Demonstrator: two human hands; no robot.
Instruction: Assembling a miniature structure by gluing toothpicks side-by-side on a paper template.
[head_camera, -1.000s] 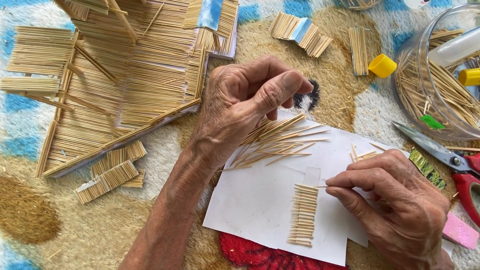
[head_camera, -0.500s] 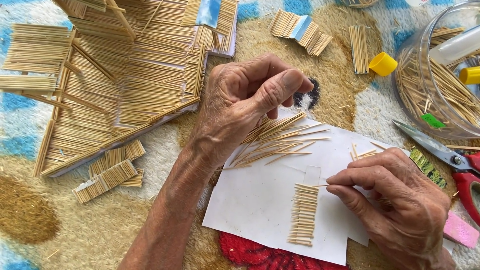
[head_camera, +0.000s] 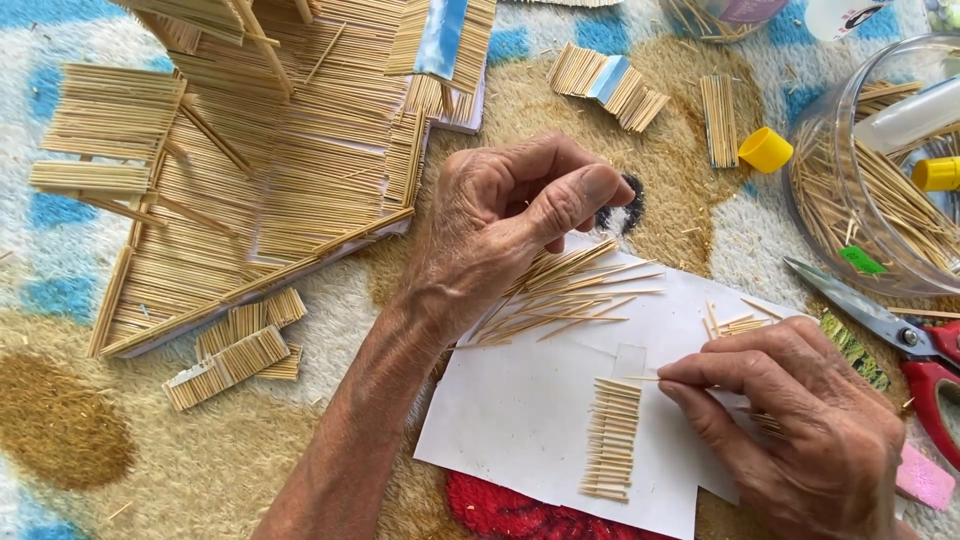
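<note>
The right hand (head_camera: 800, 420) is pinching a single toothpick (head_camera: 645, 378) between narrowed fingertips, laying it at the top of a short row of toothpicks (head_camera: 610, 440) stuck near the middle of a white paper sheet (head_camera: 520, 420). The left hand (head_camera: 500, 235) is hovering over the sheet's upper edge, fingers curled around a loose bundle of toothpicks (head_camera: 570, 290), though how firmly is hard to see. Scissors (head_camera: 890, 330) are lying just beside the sheet's right edge. A nudge from either wrist could be knocking the row crooked, or the fanned bundle could be spilling onto it.
</note>
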